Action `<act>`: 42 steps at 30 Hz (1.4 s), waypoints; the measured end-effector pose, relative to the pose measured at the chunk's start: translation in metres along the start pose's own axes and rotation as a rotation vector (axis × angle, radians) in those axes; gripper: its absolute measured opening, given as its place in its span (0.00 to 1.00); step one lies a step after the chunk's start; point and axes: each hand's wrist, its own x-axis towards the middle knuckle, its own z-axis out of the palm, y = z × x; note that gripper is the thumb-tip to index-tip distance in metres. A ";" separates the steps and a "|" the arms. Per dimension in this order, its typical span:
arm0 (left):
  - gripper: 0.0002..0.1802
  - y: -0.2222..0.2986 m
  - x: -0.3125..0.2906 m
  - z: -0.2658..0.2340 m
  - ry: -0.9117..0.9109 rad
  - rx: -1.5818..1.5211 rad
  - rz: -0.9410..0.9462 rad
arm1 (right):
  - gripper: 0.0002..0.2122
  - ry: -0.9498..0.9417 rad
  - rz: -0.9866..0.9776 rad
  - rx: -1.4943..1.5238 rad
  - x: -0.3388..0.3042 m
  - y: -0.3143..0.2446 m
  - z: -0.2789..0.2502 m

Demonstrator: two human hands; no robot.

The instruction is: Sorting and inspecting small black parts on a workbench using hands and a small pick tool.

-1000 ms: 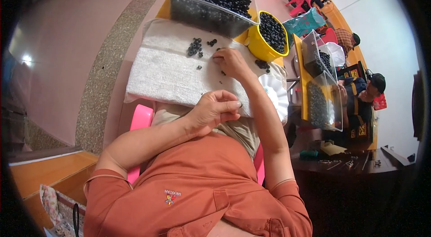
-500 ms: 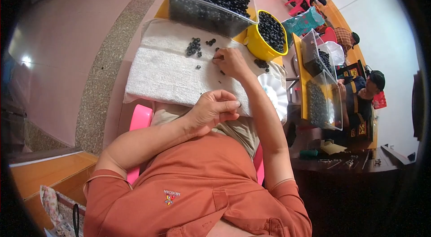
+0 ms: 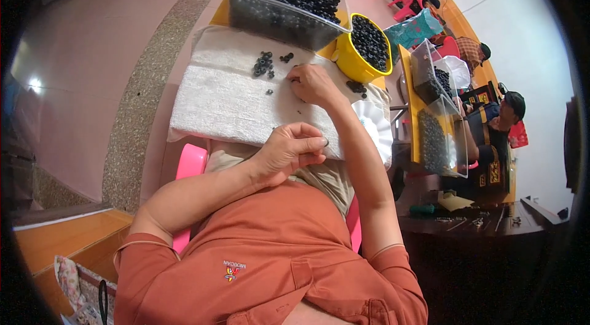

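Observation:
My left hand [image 3: 290, 154] is held low over the near edge of a white towel [image 3: 212, 103]. Its thumb and forefinger pinch together, and a tiny dark piece shows at their tips. Farther out, my right hand [image 3: 313, 85] rests on the towel with fingers curled down and pressed together; what they hold, if anything, is hidden. Left of that hand lies a loose cluster of small black ring-shaped pieces [image 3: 263, 65], with a smaller group [image 3: 287, 57] beside it. One single piece [image 3: 269, 92] sits apart, nearer to me.
Behind the towel stands a clear plastic bin [image 3: 286, 23] heaped with black pieces. A yellow tub [image 3: 362, 67] of them is to its right. More black pieces [image 3: 356, 87] and a white frilled sheet [image 3: 375, 134] lie by my right forearm. A co-worker [image 3: 501, 122] sits beyond clear bins [image 3: 439, 140].
My right hand has shifted slightly left on the towel, and a dark piece that showed just below its fingers is no longer visible. My left hand keeps its pinch in place.

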 end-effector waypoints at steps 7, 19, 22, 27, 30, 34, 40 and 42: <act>0.06 0.001 0.000 -0.002 -0.002 -0.004 0.002 | 0.08 -0.151 0.032 -0.104 0.005 -0.006 -0.007; 0.05 0.001 0.001 -0.003 -0.023 0.014 0.021 | 0.05 -0.063 -0.075 -0.121 -0.001 0.003 -0.003; 0.05 0.002 0.001 -0.002 -0.017 0.026 0.029 | 0.05 -0.039 -0.075 -0.058 -0.003 0.004 -0.003; 0.05 0.002 0.000 -0.003 -0.014 0.020 0.032 | 0.07 -0.080 0.039 -0.038 -0.008 0.000 -0.007; 0.05 0.002 0.000 -0.002 0.002 0.023 0.042 | 0.05 -0.024 0.045 0.018 -0.013 0.004 -0.004; 0.05 0.001 0.002 -0.005 0.012 0.051 0.049 | 0.06 0.039 0.072 0.138 -0.024 0.015 0.001; 0.06 0.006 0.004 -0.006 0.043 0.080 0.091 | 0.08 0.025 0.152 0.779 -0.052 0.014 -0.014; 0.06 0.008 0.005 -0.007 0.057 0.077 0.101 | 0.09 -0.032 0.180 1.064 -0.068 0.008 -0.021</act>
